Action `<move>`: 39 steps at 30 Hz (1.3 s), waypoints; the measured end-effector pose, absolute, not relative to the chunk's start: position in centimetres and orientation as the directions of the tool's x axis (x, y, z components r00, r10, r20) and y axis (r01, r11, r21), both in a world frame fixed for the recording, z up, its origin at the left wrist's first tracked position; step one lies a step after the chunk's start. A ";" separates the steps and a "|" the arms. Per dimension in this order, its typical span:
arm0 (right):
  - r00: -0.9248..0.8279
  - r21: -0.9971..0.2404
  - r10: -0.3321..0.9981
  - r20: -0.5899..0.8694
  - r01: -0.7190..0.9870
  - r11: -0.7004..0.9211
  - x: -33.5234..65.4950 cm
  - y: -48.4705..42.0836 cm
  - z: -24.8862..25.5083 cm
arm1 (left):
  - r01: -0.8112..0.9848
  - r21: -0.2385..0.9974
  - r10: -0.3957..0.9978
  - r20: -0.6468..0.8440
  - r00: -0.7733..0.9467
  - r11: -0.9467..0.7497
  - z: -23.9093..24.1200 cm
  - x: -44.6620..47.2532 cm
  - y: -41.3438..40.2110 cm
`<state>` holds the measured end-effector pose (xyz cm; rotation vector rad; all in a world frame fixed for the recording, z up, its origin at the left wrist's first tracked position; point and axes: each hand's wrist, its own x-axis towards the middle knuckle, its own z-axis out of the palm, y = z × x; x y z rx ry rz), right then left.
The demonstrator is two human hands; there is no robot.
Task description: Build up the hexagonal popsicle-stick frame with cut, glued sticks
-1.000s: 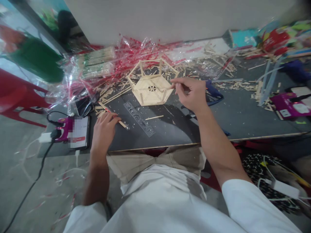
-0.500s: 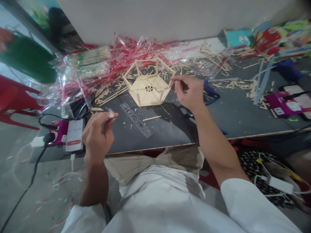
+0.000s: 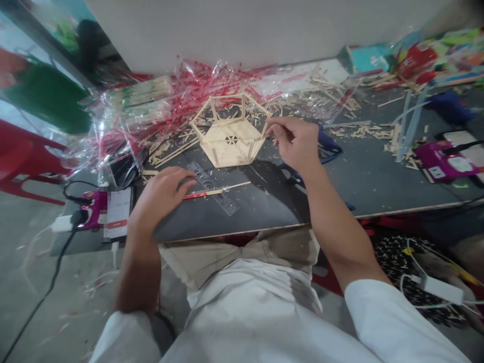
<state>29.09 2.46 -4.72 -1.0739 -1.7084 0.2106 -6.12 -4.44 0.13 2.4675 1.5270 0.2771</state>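
A hexagonal frame of thin wooden sticks (image 3: 231, 155), with a flat floor and upright posts, stands on the dark table. My right hand (image 3: 298, 141) pinches one of its posts at the right side. My left hand (image 3: 162, 194) is low over the table at left, thumb and forefinger apart. By its thumb lies a slim red stick-like piece (image 3: 196, 195) with a pale end, partly hidden by the hand. The piece crosses a clear plastic ruler (image 3: 227, 204). A loose thin wooden stick (image 3: 240, 184) lies close to its pale end.
Red and clear plastic wrapping (image 3: 212, 75) and wood offcuts are heaped behind the frame. A phone (image 3: 118, 214) and a purple power block (image 3: 93, 206) sit at left. Another purple block (image 3: 438, 159) is at right. A red stool (image 3: 26, 161) stands beyond the left edge.
My left hand has come down and to the right, its pinch loosened. The red piece now shows on the table beside it. My right hand stays at the frame's post.
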 end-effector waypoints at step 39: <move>0.036 -0.600 0.710 0.703 0.566 0.565 27.2 1.2 -4.1 | 0.394 0.900 0.921 0.020 0.389 -0.186 -0.7 -6.5 3.7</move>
